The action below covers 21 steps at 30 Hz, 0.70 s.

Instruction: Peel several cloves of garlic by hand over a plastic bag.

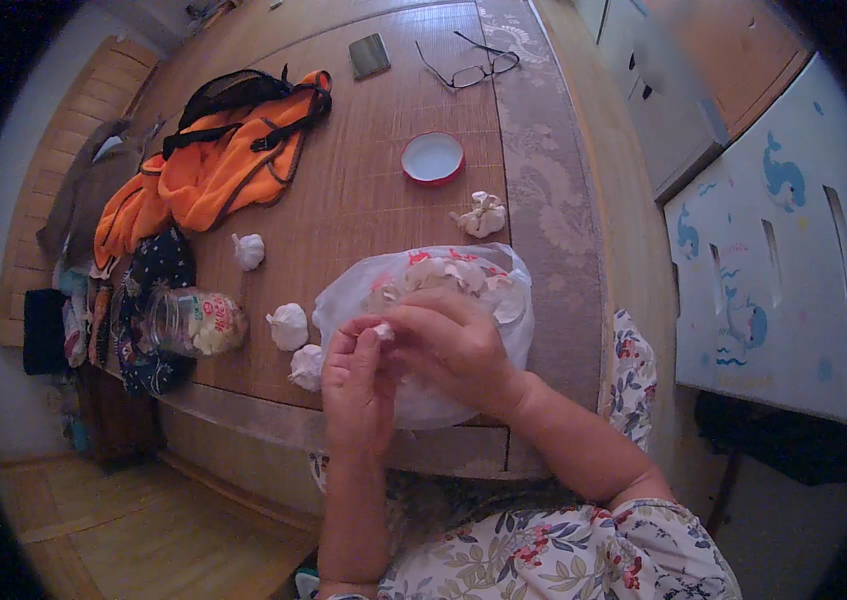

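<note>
While pinched by both hands' fingers (pixel 376 338) | garlic clove (pixel 384 329) at fingertips, over bag (pixel 344 295)

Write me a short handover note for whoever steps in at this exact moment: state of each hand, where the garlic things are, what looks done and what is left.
Left hand: fingers pinched on a small white garlic clove, over the bag.
Right hand: fingertips on the same clove, apparently peeling it.
Thin white plastic bag: on the mat at the table edge, papery skins and garlic pieces inside.
Three whole white garlic bulbs lie left of the bag; a loose heap of garlic skins lies beyond it.
Clear plastic jar lies on its side at left, pale peeled cloves inside; its red round lid sits apart.
Done: some cloves peeled. Left: the clove in hand and the three bulbs.
</note>
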Each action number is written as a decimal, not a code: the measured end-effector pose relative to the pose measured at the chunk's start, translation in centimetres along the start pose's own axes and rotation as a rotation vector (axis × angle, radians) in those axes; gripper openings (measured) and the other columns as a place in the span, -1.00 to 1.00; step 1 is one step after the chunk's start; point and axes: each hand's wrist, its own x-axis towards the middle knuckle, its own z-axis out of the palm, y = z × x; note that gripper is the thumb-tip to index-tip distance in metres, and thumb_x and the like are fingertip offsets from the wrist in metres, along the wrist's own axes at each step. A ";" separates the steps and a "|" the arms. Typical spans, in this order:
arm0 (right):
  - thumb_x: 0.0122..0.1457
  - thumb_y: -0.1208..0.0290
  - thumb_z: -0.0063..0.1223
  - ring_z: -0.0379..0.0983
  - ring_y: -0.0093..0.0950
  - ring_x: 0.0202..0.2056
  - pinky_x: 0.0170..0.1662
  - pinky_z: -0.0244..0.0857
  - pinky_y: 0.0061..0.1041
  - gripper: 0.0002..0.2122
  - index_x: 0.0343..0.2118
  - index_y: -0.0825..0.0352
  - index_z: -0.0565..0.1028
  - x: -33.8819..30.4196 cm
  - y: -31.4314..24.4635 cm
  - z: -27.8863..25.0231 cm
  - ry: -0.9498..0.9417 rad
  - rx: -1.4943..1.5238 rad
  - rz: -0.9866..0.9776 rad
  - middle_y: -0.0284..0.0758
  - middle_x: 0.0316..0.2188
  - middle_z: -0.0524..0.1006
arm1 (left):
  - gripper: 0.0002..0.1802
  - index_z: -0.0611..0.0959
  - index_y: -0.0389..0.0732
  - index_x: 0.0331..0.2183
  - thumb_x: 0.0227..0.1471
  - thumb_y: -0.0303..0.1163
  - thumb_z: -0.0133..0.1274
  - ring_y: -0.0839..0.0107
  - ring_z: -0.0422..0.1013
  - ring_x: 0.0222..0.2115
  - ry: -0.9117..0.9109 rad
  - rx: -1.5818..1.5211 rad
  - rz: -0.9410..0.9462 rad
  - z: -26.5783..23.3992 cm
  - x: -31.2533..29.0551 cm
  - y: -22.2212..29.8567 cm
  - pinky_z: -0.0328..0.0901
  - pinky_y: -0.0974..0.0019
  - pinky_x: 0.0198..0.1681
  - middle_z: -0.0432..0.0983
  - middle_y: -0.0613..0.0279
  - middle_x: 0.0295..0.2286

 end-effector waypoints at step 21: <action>-0.07 0.59 0.25 0.58 -0.30 -0.29 -0.22 0.46 -0.35 -0.70 -0.21 0.34 0.52 -0.4 -0.1 -0.6 -0.035 0.162 0.108 -0.22 -0.26 0.59 | -0.83 0.53 -0.20 -0.23 0.20 -0.32 0.09 0.62 0.37 -0.55 0.103 0.458 0.208 0.6 -0.4 0.3 0.27 0.51 -0.49 0.50 0.38 -0.49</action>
